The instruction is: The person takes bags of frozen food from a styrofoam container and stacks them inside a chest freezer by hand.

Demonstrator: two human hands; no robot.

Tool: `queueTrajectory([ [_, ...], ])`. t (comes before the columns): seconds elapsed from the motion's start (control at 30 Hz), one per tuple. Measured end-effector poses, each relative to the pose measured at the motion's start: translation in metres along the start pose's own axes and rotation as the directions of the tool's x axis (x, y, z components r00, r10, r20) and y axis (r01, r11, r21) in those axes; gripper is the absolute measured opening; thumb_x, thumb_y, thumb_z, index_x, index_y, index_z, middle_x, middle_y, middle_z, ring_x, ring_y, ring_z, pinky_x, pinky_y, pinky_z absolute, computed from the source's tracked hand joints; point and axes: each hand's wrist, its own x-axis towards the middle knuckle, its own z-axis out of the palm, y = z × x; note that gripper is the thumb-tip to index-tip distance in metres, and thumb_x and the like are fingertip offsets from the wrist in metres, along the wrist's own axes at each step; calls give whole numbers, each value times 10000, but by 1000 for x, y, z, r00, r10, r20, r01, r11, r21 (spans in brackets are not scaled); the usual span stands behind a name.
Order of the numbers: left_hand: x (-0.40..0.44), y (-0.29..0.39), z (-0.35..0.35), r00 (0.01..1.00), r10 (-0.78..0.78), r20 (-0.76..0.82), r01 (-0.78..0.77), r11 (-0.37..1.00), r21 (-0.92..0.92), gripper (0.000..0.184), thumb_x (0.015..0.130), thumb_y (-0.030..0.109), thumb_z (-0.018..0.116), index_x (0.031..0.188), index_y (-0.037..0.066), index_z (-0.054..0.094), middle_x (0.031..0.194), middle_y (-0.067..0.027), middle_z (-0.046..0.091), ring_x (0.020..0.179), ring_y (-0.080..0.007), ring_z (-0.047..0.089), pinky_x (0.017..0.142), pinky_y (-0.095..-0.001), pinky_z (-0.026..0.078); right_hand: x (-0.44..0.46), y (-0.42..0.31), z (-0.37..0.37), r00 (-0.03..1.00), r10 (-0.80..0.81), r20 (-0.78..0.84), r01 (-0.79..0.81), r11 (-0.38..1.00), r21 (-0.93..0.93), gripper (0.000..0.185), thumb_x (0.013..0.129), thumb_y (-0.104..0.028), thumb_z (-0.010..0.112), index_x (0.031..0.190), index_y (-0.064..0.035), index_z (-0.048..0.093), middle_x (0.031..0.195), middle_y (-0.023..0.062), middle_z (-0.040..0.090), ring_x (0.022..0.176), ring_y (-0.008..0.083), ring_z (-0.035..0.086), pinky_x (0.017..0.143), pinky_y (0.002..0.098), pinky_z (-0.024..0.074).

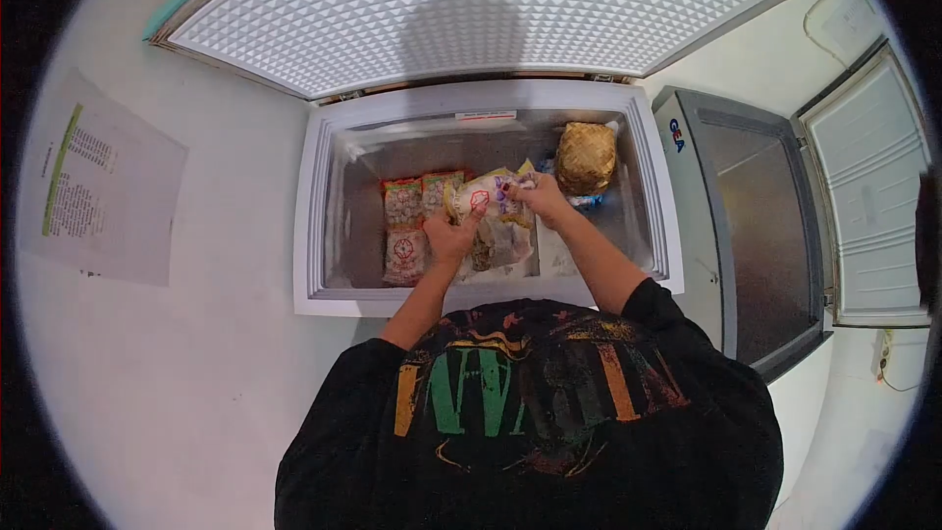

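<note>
Over the inside of a chest freezer [306,226], both hands hold one plastic food packet [479,186]. It is whitish with a red emblem, purple print and yellowish edges; its contents are not clear. My left hand [451,238] grips the lower left side, thumb on the front. At the upper right end, my right hand [543,200] pinches the same packet. Left of it lie packets of small pale round pieces [402,204] and a packet with a red emblem [404,255]. Below the held packet is a clear bag with brownish contents [502,245].
A woven golden-brown bundle [587,159] sits at the freezer's right end, with a blue-and-white package [587,201] under it. The textured freezer lid [334,25] stands raised behind. A second grey freezer [770,226] with its lid up [873,177] adjoins on the right.
</note>
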Motion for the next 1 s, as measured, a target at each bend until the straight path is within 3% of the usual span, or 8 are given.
queueTrajectory([
  [0.2,6,12,-10,993,5,119,32,951,-308,445,710,213,673,1058,0,494,940,-89,563,840,-147,535,706,-280,438,-7,-14,2,998,45,-52,-46,998,-31,240,680,-117,691,847,14,579,740,56,596,610,117,544,521,264,438],
  [0.27,4,29,-20,969,27,248,80,908,-411,499,722,194,662,1123,8,432,993,-91,528,898,-148,514,736,-282,440,-12,-20,3,996,-79,-49,79,997,0,203,654,-107,707,787,-1,597,677,37,588,544,94,513,466,241,401],
  [0.5,6,-7,-7,988,30,152,8,970,-243,427,716,184,666,1033,-37,486,853,-98,580,775,-130,543,677,-266,436,-19,-29,3,996,-91,-17,91,995,32,219,632,-131,719,776,-6,610,666,34,590,540,90,504,469,238,394],
  [0.6,9,-16,-1,996,31,82,-3,947,-322,402,717,192,667,1000,-41,503,815,-103,584,745,-134,545,660,-263,434,-15,-27,8,991,-94,-92,70,970,-231,289,617,-160,728,811,17,607,692,56,598,566,114,522,497,254,411],
  [0.7,11,-8,-9,988,-102,115,107,993,-40,394,724,219,662,982,-36,508,819,-93,582,716,-136,539,636,-262,430,-1,-3,9,971,-194,-137,138,930,-339,339,598,-168,738,829,39,601,708,77,601,589,129,533,523,266,422],
  [0.8,13,-7,-10,982,-52,182,93,971,-221,324,756,248,629,919,-15,534,789,-59,582,664,-129,528,597,-271,430,-12,-11,12,974,-87,-210,38,973,-228,325,592,-155,736,814,42,602,705,78,599,584,121,530,527,270,424],
  [0.87,15,-15,-8,951,-132,280,277,768,-577,257,784,261,594,849,14,564,732,-25,578,628,-103,520,569,-254,428,-10,-13,12,967,-119,-226,61,966,-250,297,587,-140,731,786,42,606,697,70,597,576,118,527,526,271,424],
  [1.0,19,-27,-9,895,-273,354,442,661,-607,222,805,249,569,803,28,592,660,3,557,558,-71,488,490,-224,393,-1,-10,4,971,-162,-176,109,955,-277,289,578,-143,733,764,38,606,683,67,595,569,111,522,521,271,422],
])
